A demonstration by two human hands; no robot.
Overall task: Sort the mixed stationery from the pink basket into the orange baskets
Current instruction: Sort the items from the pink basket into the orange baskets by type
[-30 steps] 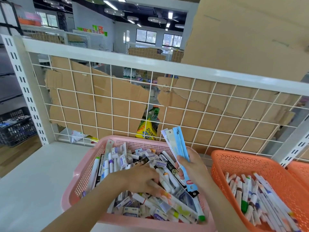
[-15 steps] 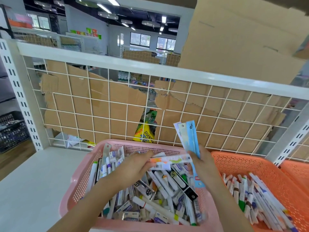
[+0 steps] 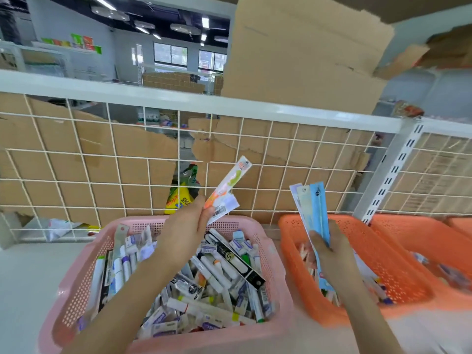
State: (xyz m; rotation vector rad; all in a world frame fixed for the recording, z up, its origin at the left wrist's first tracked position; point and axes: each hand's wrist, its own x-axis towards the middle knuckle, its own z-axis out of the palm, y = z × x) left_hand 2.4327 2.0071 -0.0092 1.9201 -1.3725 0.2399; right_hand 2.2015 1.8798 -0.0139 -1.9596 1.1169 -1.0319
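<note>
Orange and white, the slim carded packet [image 3: 228, 188] is pinched at its lower end by the left hand [image 3: 184, 237], thumb against fingers, and lifted clear above the pink basket [image 3: 76, 290] at centre frame. It looks to be held up so its label can be read before it is sorted. The right hand [image 3: 329, 254], right of centre, is curled around a sheaf of long blue packets [image 3: 313, 213] standing nearly upright. It holds them over the nearest orange basket [image 3: 398, 264], probably gathering like items so they can go in together. That basket already holds some pens, though blur hides the detail. The pink basket is still heaped with mixed pens and boxed erasers, so much sorting remains. A second orange basket [image 3: 419, 233] sits just beside the first at the right edge. Behind them a white wire grid [image 3: 115, 159] is backed by torn cardboard [image 3: 293, 60].
</note>
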